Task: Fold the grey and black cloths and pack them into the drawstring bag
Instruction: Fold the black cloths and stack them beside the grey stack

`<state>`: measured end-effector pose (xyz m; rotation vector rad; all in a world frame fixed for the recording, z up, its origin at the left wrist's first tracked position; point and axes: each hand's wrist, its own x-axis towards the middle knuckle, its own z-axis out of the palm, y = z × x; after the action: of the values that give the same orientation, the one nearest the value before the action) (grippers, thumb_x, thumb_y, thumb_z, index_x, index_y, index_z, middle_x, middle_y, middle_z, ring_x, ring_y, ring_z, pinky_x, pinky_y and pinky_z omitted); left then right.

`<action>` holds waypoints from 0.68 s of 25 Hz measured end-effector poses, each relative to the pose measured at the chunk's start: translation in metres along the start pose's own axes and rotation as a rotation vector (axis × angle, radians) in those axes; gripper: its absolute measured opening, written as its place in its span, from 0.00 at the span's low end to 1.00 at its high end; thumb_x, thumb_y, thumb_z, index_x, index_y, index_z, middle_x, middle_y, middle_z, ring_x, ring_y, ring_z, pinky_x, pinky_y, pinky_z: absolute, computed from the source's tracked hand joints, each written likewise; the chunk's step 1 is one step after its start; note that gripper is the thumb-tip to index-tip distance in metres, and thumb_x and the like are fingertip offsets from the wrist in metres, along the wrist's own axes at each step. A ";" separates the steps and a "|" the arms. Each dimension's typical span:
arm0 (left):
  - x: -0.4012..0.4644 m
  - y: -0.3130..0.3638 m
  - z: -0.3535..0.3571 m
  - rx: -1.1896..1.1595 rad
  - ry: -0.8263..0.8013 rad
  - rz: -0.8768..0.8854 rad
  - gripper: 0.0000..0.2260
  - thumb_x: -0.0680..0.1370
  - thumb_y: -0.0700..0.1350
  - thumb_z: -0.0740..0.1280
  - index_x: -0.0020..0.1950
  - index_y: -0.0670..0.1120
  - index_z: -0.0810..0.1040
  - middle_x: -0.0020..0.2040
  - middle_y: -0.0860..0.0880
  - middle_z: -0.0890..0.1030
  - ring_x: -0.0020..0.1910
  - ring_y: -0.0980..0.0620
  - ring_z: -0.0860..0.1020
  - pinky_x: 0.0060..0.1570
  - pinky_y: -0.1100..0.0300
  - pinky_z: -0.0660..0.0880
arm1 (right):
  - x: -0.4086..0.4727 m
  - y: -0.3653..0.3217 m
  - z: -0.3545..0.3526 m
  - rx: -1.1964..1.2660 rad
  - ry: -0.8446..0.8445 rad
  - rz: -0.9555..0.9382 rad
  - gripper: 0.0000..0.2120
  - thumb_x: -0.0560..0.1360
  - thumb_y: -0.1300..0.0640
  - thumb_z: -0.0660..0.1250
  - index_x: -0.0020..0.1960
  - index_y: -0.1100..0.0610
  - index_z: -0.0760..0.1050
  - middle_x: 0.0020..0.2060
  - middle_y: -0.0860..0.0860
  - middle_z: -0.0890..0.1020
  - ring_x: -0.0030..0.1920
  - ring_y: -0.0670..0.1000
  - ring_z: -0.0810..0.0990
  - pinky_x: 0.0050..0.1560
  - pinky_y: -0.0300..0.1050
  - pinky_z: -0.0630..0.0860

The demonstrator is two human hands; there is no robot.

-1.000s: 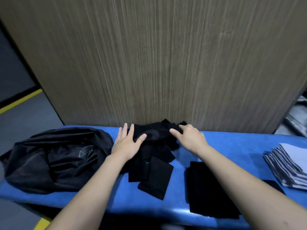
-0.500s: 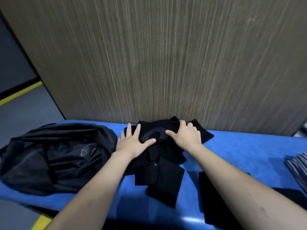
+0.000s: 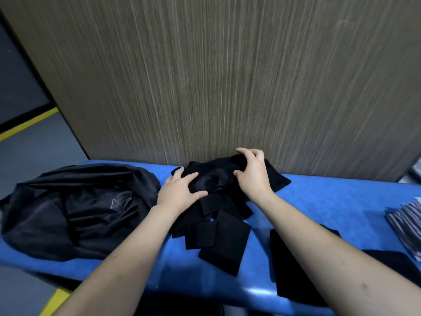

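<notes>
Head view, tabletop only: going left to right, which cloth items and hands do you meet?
drawstring bag → left hand resting on the pile of black cloths → right hand gripping the pile's far edge → flat black cloth → grey cloth stack.

1. The counter point(image 3: 330, 201) was bright blue.
2. The cloths point(image 3: 218, 236) piled at its centre were plain black.
3. The drawstring bag point(image 3: 75, 210) at 9 o'clock was black, bearing a faint pale triangle mark.
4. The stack point(image 3: 407, 224) at 3 o'clock was grey-and-white striped.
5. The wall panel point(image 3: 205, 76) at 12 o'clock was brown, streaked vertically.
6. The floor stripe point(image 3: 27, 124) was yellow.
</notes>
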<state>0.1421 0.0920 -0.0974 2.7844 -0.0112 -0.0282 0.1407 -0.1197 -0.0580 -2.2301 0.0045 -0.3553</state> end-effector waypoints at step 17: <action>-0.068 0.076 -0.025 0.069 0.581 0.440 0.37 0.67 0.26 0.65 0.71 0.54 0.76 0.70 0.49 0.77 0.68 0.45 0.75 0.43 0.51 0.79 | -0.070 0.008 -0.135 0.105 0.128 -0.066 0.23 0.72 0.68 0.73 0.63 0.50 0.78 0.59 0.46 0.73 0.58 0.43 0.73 0.58 0.26 0.64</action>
<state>0.0743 0.0306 -0.0464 2.6838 -0.4788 0.8932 0.0401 -0.2189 -0.0021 -2.1036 -0.0194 -0.5229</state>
